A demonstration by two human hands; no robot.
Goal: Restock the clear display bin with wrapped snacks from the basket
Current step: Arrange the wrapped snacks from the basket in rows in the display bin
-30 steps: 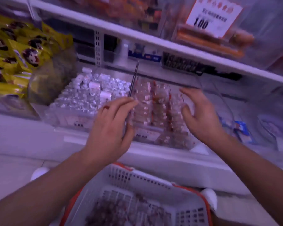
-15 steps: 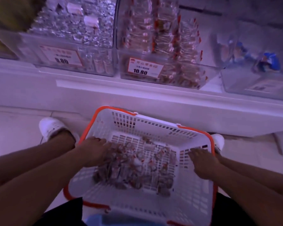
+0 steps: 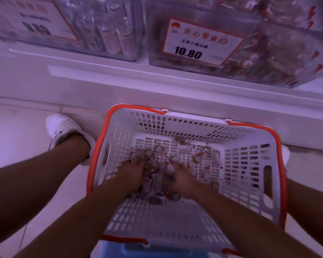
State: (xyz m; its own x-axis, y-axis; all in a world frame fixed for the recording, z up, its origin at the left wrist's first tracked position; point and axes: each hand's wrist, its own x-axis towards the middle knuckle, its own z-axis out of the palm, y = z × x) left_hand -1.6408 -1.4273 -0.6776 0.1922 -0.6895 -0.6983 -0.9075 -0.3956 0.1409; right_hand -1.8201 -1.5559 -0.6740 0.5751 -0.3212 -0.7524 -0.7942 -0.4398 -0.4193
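Scooping snacks [image 3: 198,157] in basket [image 3: 250,164]: left hand [image 3: 132,174], right hand [image 3: 183,177] curled into pile; bin [image 3: 268,53] up on shelf [image 3: 157,86], right-hand side.

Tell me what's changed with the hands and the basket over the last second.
Both hands came down from the display bin into the basket. The left hand and right hand now meet in the wrapped snacks, gathering them; grip unclear. The basket stays on the floor.

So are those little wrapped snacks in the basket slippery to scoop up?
Probably: the wrapped snacks look glossy and lie loose, so some may slide off. They seem small and light, since both hands, left hand and right hand, gather many at once.
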